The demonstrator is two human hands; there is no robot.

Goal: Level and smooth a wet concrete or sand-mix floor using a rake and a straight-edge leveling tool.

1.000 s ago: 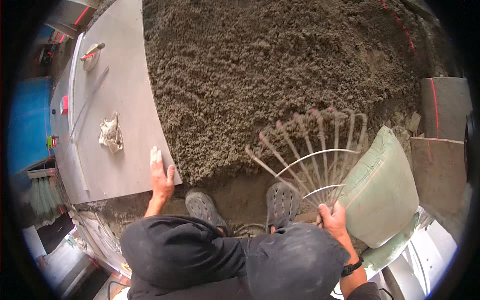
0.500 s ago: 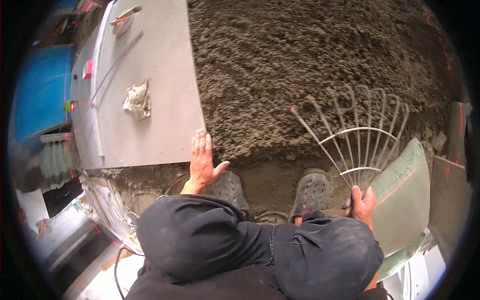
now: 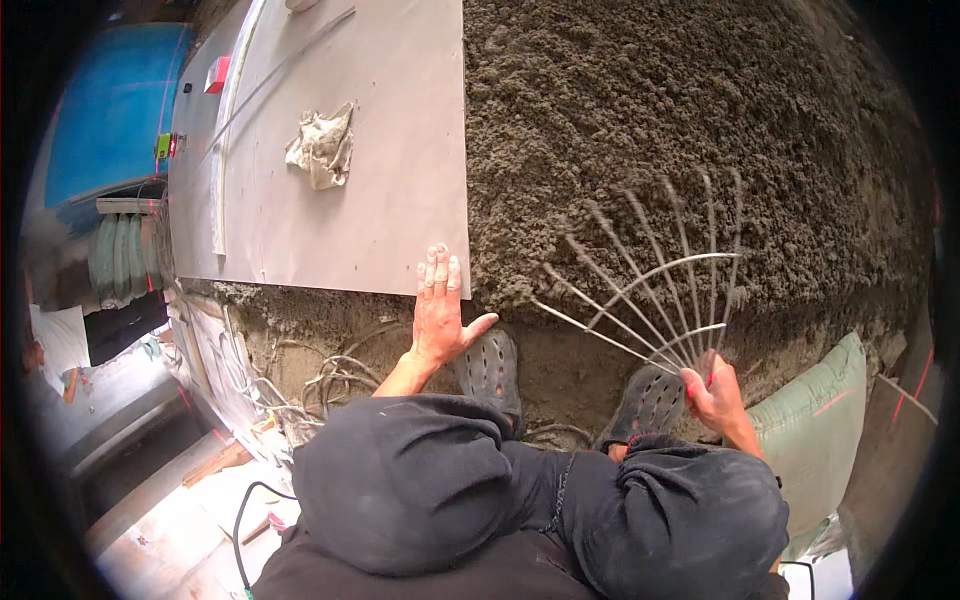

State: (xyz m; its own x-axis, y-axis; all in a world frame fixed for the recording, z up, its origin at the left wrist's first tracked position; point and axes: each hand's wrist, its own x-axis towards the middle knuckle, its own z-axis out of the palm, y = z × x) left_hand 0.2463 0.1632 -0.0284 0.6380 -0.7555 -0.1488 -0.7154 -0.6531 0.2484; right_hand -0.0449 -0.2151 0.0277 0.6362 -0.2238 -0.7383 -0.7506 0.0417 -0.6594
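Observation:
My left hand (image 3: 437, 315) rests open, fingers spread, on the near right corner of a large grey board (image 3: 400, 100). A crumpled off-white cloth (image 3: 318, 148) lies on that board, with a long thin rod (image 3: 285, 75) farther left. In my right hand (image 3: 715, 395) I grip a metal fan rake (image 3: 672, 258) low on the fan, its spread tines over rough, damp grey mortar (image 3: 600, 90). Their tips are blurred, so whether they touch the mortar I cannot tell. My two grey clogs stand below on the dirt strip.
A pale green sack (image 3: 810, 400) leans at the right. Coiled cables (image 3: 335, 370) lie left of my feet. At the far left are a blue panel (image 3: 105, 110), a small green device (image 3: 162, 145), a red block (image 3: 216, 74) and stacked green sacks (image 3: 120, 255).
The view has shifted, carrying the board rightward in the picture. My left hand stays at its corner. The rake's fan has swung leftward over the mortar, away from the right-hand sack.

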